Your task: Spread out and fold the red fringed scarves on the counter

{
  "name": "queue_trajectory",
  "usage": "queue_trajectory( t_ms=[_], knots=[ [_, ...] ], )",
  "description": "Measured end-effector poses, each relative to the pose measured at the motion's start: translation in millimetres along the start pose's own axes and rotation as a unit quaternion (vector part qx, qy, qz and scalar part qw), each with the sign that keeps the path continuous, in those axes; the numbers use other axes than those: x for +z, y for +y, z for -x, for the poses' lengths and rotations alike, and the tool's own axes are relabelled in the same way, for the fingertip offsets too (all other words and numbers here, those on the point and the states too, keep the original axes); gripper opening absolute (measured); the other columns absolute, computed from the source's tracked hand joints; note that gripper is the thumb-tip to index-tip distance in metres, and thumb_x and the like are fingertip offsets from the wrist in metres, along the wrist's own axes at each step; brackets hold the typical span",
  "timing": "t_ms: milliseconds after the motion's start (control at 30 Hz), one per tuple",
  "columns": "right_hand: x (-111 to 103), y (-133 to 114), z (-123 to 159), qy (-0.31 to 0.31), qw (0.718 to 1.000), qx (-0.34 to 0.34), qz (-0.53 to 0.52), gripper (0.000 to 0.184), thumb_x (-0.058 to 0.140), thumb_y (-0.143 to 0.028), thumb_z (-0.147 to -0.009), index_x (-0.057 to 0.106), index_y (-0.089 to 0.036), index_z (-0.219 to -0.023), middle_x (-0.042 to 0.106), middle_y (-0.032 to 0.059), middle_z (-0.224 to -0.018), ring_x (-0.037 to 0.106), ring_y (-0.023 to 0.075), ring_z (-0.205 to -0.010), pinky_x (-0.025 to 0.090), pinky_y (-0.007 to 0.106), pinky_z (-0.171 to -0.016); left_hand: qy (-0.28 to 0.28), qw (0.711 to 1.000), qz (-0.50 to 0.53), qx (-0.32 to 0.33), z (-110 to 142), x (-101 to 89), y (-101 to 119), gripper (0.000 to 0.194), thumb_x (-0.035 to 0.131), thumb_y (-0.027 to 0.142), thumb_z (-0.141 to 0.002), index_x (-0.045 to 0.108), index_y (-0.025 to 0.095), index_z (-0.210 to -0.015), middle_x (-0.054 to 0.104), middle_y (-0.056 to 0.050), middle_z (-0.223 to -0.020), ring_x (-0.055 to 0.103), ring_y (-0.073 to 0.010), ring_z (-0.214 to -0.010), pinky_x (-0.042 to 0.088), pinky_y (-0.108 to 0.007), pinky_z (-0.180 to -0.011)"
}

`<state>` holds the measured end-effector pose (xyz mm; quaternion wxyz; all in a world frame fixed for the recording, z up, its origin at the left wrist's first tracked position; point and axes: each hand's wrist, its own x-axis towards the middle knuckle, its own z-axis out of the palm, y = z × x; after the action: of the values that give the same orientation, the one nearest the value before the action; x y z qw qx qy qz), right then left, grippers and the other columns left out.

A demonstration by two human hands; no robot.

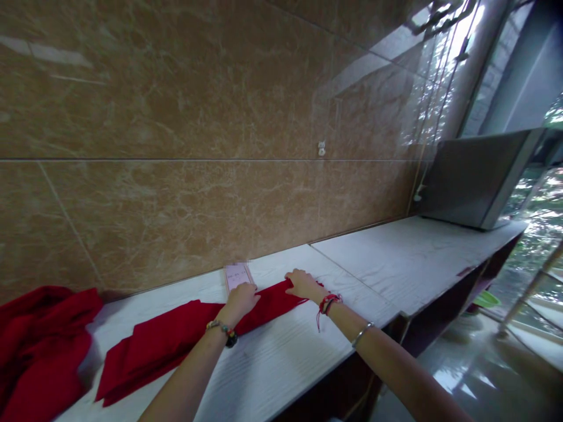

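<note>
A long red scarf (167, 331), folded in layers with what looks like a fringe at its right end, lies along the white counter. My left hand (241, 300) is on its middle, fingers bent and closed at the upper edge; the fingertips are partly hidden. Towards the fringed end, my right hand (304, 285) has its fingers curled over the scarf's far edge. Just behind my left hand, a phone-like flat thing with a pale pink face (237, 275) lies near the wall, partly covered by that hand.
A crumpled heap of red cloth (41, 351) is at the far left of the white counter (373, 258). Brown marble tiles (197, 211) rise behind it. A large grey box-shaped appliance (475, 179) stands at the right end, near a window. The counter's front edge drops to open shelves.
</note>
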<state>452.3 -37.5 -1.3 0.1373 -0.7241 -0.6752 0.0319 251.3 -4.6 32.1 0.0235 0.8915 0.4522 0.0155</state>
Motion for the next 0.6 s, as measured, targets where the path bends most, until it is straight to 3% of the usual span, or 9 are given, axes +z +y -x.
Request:
queue_trajectory(
  t_ms=[67,133,367,467,600],
  knots=[
    [1,4,-3,-0.002,1.0,-0.001,0.002,0.024,0.056,-0.017,-0.071,0.062,-0.017,-0.094,0.059,0.0095,-0.094,0.054,0.0215,-0.092,0.039,0.03,-0.076,0.006,1.0,-0.004,0.003,-8,8.5,2,0.024,0.048,0.028,-0.08,0.061,0.017,-0.096,0.063,-0.01,-0.099,0.057,-0.0196,-0.094,0.042,-0.027,-0.078],
    [1,10,-6,-0.002,1.0,-0.002,0.003,0.022,0.049,-0.01,-0.074,0.064,-0.016,-0.088,0.06,0.0085,-0.089,0.055,0.018,-0.088,0.039,0.027,-0.075,0.013,1.0,-0.014,0.005,-12,14.2,5,0.023,0.049,0.028,-0.079,0.062,0.016,-0.095,0.064,-0.01,-0.097,0.058,-0.02,-0.092,0.043,-0.027,-0.077],
    [-4,11,-5,0.004,0.999,-0.049,0.013,0.026,0.054,-0.032,-0.078,0.062,-0.021,-0.1,0.053,0.0086,-0.1,0.05,0.0194,-0.094,0.038,0.028,-0.074,0.041,0.999,-0.034,0.009,-16,16.5,15,0.022,0.049,0.019,-0.078,0.059,0.014,-0.097,0.06,-0.013,-0.099,0.056,-0.0234,-0.095,0.042,-0.032,-0.078],
    [-4,4,-6,0.0,0.997,-0.071,0.034,0.018,0.056,-0.027,-0.076,0.064,-0.021,-0.092,0.052,0.0087,-0.102,0.047,0.0205,-0.098,0.036,0.029,-0.074,0.051,0.998,-0.031,0.006,-16,17.0,18,0.029,0.047,0.016,-0.078,0.053,0.016,-0.107,0.057,-0.013,-0.105,0.054,-0.0223,-0.097,0.042,-0.033,-0.078],
    [-4,2,-11,-0.004,0.996,-0.085,0.035,0.01,0.054,-0.02,-0.077,0.063,-0.018,-0.081,0.055,0.0078,-0.099,0.048,0.0192,-0.096,0.035,0.028,-0.074,0.041,0.999,-0.023,0.012,-17,20.0,18,0.023,0.048,0.021,-0.079,0.057,0.016,-0.1,0.059,-0.011,-0.101,0.055,-0.0195,-0.095,0.042,-0.029,-0.079]
  ],
)
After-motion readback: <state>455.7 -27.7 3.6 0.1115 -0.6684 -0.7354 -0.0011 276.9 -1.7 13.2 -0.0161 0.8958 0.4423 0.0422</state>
